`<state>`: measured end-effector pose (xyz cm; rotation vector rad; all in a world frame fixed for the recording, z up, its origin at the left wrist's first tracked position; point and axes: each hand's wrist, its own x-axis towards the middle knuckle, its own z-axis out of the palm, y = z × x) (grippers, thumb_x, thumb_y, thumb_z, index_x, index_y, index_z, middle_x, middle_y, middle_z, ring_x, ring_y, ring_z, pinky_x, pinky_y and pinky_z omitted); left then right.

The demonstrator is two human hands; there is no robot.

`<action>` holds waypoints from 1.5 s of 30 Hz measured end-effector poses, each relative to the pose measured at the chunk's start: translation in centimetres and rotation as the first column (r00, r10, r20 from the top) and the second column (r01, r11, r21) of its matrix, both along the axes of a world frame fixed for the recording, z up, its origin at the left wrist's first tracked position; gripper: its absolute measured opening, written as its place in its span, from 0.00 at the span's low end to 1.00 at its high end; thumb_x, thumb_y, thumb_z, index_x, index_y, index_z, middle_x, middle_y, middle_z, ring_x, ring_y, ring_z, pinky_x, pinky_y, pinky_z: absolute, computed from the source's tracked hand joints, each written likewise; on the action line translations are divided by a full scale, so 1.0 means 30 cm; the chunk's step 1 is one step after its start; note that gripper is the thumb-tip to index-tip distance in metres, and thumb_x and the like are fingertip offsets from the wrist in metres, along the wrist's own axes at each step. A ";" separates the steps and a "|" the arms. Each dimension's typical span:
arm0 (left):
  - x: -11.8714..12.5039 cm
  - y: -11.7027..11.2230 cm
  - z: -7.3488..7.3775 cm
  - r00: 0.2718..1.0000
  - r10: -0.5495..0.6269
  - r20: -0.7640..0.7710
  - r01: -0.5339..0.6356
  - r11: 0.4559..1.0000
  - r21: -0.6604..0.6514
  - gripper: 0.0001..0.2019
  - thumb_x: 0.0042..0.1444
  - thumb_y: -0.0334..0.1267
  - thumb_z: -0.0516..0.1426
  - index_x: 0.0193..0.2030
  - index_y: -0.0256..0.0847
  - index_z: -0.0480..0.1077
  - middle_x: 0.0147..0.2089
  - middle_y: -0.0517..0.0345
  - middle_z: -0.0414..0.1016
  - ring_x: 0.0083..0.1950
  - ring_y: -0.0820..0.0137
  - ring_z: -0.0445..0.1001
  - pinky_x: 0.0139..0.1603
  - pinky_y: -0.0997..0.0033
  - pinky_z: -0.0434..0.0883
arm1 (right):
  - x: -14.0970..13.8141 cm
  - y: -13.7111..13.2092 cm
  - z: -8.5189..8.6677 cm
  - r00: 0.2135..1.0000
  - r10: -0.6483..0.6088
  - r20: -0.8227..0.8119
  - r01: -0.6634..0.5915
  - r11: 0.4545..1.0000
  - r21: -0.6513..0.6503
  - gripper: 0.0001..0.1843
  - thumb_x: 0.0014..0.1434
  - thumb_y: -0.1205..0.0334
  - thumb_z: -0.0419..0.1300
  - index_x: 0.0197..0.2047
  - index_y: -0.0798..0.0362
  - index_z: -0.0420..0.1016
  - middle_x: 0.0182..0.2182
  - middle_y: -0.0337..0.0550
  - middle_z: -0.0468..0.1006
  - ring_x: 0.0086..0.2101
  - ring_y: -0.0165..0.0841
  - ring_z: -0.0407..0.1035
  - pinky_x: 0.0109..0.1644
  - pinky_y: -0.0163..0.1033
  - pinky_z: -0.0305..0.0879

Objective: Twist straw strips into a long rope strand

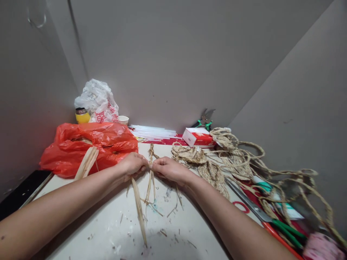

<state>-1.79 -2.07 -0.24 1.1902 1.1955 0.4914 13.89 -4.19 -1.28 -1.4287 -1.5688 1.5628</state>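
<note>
Both hands meet over the middle of the white table (pixel 108 220), at a small knotted figure of dried plant strips (pixel 150 182). My left hand (pixel 134 164) is closed in a pinch on a strip, with a broad pale strip (pixel 139 213) hanging down below it. My right hand (pixel 169 169) pinches at the same spot from the other side, its fingertips nearly touching the left ones. A knotted top sticks up beyond the fingers, and thin split ends dangle towards me. The exact bit between the fingertips is hidden.
Left: a red plastic bag (pixel 94 141) with dried strips, a yellow jar (pixel 82 116), a white bag (pixel 99 97) and a black phone-like slab (pixel 24 191). Behind: clear glue sticks (pixel 154 133), a red-white box (pixel 199 138), pruners (pixel 205 119). Right: coiled straw rope (pixel 214 175), green-handled scissors (pixel 287 229).
</note>
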 end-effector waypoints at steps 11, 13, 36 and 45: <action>0.018 -0.061 0.033 0.999 -0.011 -0.048 0.017 0.992 0.121 0.04 0.54 0.29 0.48 0.29 0.39 0.60 0.17 0.65 0.65 0.12 0.79 0.57 0.14 0.80 0.53 | -0.021 -0.013 -0.010 0.896 -0.105 -0.432 -0.054 0.939 -0.340 0.12 0.52 0.63 0.55 0.21 0.60 0.69 0.10 0.27 0.52 0.11 0.17 0.37 0.12 0.26 0.31; 0.026 -0.075 0.022 0.999 0.011 -0.048 -0.005 0.991 0.134 0.04 0.54 0.28 0.47 0.34 0.40 0.58 0.17 0.65 0.66 0.13 0.76 0.62 0.15 0.79 0.57 | -0.023 -0.014 -0.009 0.886 -0.119 -0.449 -0.055 0.933 -0.357 0.13 0.52 0.63 0.55 0.19 0.60 0.67 0.10 0.28 0.54 0.11 0.17 0.38 0.12 0.26 0.31; 0.009 -0.050 -0.030 0.989 -0.135 0.064 0.131 0.990 0.060 0.09 0.49 0.39 0.46 0.22 0.40 0.59 0.15 0.67 0.55 0.13 0.79 0.50 0.15 0.77 0.48 | 0.002 -0.006 -0.011 0.917 -0.073 -0.392 -0.060 0.947 -0.316 0.11 0.46 0.62 0.62 0.21 0.57 0.65 0.09 0.26 0.54 0.12 0.17 0.38 0.14 0.27 0.31; -0.015 -0.019 -0.058 0.983 -0.179 0.026 0.177 0.982 0.057 0.08 0.44 0.39 0.49 0.21 0.39 0.63 0.13 0.69 0.49 0.14 0.79 0.43 0.15 0.74 0.41 | 0.020 0.002 -0.020 0.944 -0.010 -0.331 -0.092 0.952 -0.290 0.11 0.46 0.58 0.64 0.26 0.59 0.71 0.09 0.28 0.59 0.10 0.19 0.42 0.12 0.28 0.33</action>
